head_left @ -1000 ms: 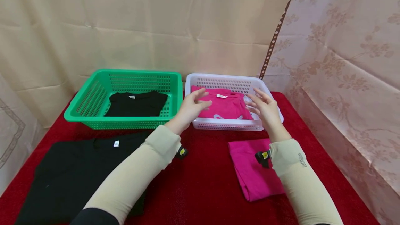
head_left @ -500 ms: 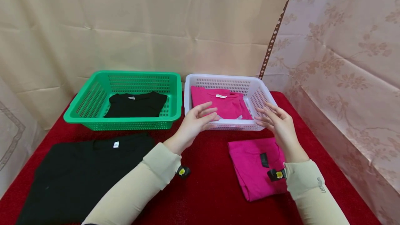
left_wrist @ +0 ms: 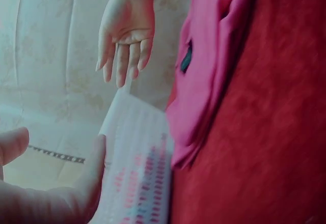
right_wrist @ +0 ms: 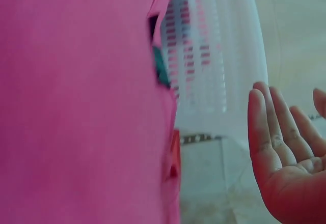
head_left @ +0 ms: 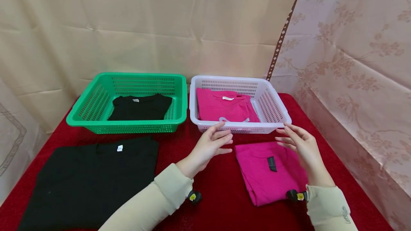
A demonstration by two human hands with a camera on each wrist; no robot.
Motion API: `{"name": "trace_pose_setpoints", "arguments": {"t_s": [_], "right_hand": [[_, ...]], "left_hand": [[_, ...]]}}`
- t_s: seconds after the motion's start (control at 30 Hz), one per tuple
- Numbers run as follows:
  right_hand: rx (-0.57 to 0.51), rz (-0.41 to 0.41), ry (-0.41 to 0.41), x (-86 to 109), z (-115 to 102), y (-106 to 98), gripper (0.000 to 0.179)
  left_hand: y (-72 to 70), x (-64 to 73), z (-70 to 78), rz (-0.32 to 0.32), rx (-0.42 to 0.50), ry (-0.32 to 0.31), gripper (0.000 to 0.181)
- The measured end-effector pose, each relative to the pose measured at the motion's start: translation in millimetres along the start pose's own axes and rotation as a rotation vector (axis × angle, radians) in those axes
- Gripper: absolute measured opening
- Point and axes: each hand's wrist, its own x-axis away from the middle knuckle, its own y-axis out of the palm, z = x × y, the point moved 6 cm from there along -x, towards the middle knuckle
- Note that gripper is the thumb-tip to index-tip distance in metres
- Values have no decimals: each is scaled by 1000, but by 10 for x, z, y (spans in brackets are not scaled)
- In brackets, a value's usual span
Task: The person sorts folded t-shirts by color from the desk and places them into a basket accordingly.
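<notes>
My left hand hovers left of the folded magenta shirt, fingers loosely spread and holding nothing. Over that shirt's right side is my right hand, its fingers relaxed and also holding nothing. A dark neck label shows on the magenta shirt, which lies on the red cloth. Just beyond both hands stands the white basket, with a folded pink shirt inside. The right wrist view shows the open palm of the right hand beside the magenta shirt.
To the left of the white basket stands a green basket with a folded black shirt in it. A larger folded black shirt lies on the red cloth at front left. Curtains hang behind and at the right.
Both hands have drawn back from the white basket toward the magenta shirt, moving down and to the right in the head view. The clothes and baskets stay put.
</notes>
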Motion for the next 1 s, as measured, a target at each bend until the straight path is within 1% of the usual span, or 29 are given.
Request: {"name": "trace_pose_setpoints", "arguments": {"t_s": [0.13, 0.2, 0.37, 0.5, 0.6, 0.73, 0.8, 0.87, 1.0], "right_hand": [[53, 1, 6, 62, 52, -142, 15], [50, -5, 5, 91, 78, -218, 16], [-14, -19, 11, 164, 168, -431, 24], [-62, 12, 31, 207, 253, -617, 28], [-92, 49, 62, 224, 311, -738, 29], [-116, 84, 101, 253, 380, -860, 29], [-106, 85, 131, 269, 417, -901, 29], [-70, 71, 173, 282, 456, -929, 30], [21, 12, 240, 300, 528, -948, 33]], "left_hand": [[77, 40, -133, 6, -14, -15, 77], [125, 66, -203, 1, -26, -28, 81], [277, 153, -366, -27, -51, -65, 84], [393, 218, -480, -51, -72, -94, 83], [438, 251, -569, -43, -100, -115, 82], [464, 284, -696, -25, -133, -135, 81], [477, 296, -741, -21, -149, -132, 81], [494, 303, -769, -26, -162, -130, 81], [531, 292, -797, -44, -188, -123, 81]]}}
